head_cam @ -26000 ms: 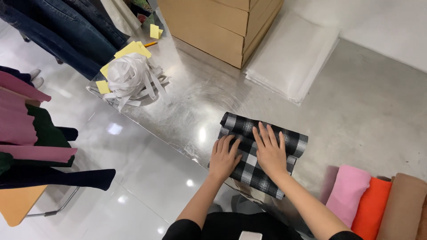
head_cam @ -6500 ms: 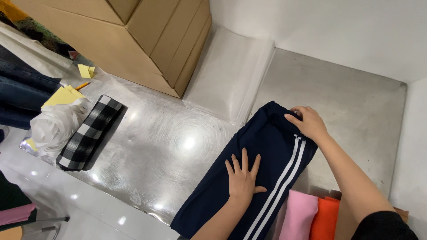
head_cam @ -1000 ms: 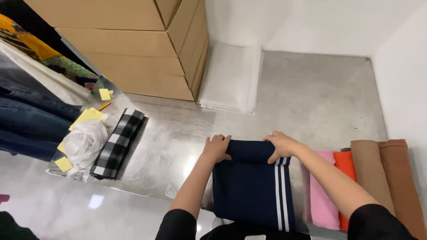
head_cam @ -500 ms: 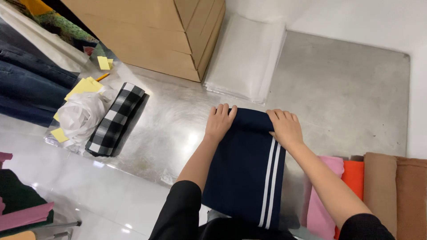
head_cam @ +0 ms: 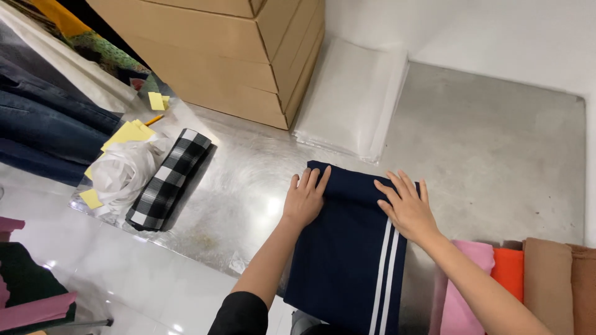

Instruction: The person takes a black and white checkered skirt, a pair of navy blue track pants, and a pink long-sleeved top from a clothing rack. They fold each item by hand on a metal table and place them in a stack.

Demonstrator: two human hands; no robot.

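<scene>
A navy garment with two white stripes (head_cam: pixel 347 260) lies folded on the metal table (head_cam: pixel 496 161), its far edge rolled over. My left hand (head_cam: pixel 305 200) presses flat on the left part of that rolled edge, fingers apart. My right hand (head_cam: pixel 406 208) lies flat on the right part, just above the white stripes. Neither hand grips the cloth. The garment's near end hangs past the table's front edge.
A rolled black-and-white checked cloth (head_cam: pixel 169 178) lies at the left beside crumpled white plastic (head_cam: pixel 124 174) and yellow notes (head_cam: pixel 127 132). Cardboard boxes (head_cam: pixel 230 56) and a stack of clear bags (head_cam: pixel 351 99) stand behind. Pink (head_cam: pixel 462 291), orange (head_cam: pixel 508 270) and tan (head_cam: pixel 549 282) folded cloths lie right.
My hands and the rolled far edge of the navy garment have shifted a little nearer to me since half a second ago. The view has shifted too.
</scene>
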